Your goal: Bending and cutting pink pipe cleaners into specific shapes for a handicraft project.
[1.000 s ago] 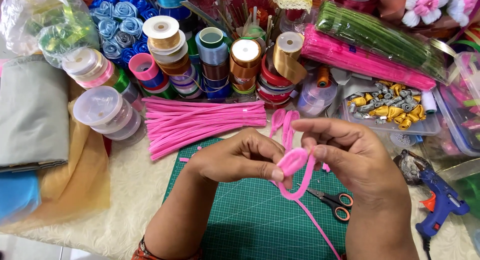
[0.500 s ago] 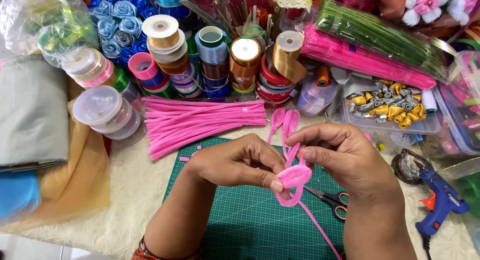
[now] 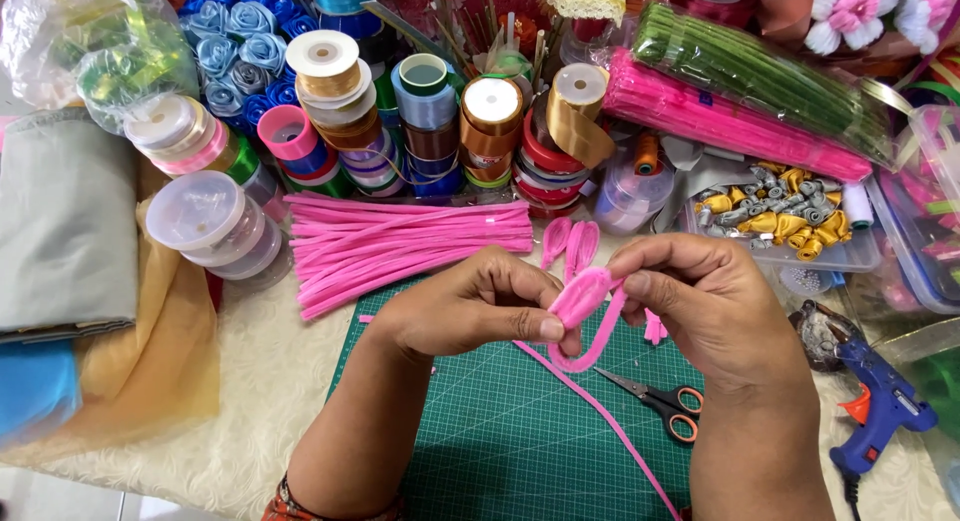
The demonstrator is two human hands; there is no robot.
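Head view, craft table, one entry.

Item in hand: pink pipe cleaner, folded into a petal-shaped loop, its long tail trailing down across the green cutting mat.

Left hand: closed in a pinch, thumb and forefinger clamped on the loop's lower end.

Right hand: fingers curled shut around the loop's upper side.

Position: the loop sits between both hands, above the mat, just in front of two finished pink petals.

Risk, as a judgement: the wire core may spring back and open the fold if either pinch loosens; the trailing tail could snag the scissors lying beside it.

Nearby: loose pink pipe cleaner bundle, ribbon spools, blue glue gun.
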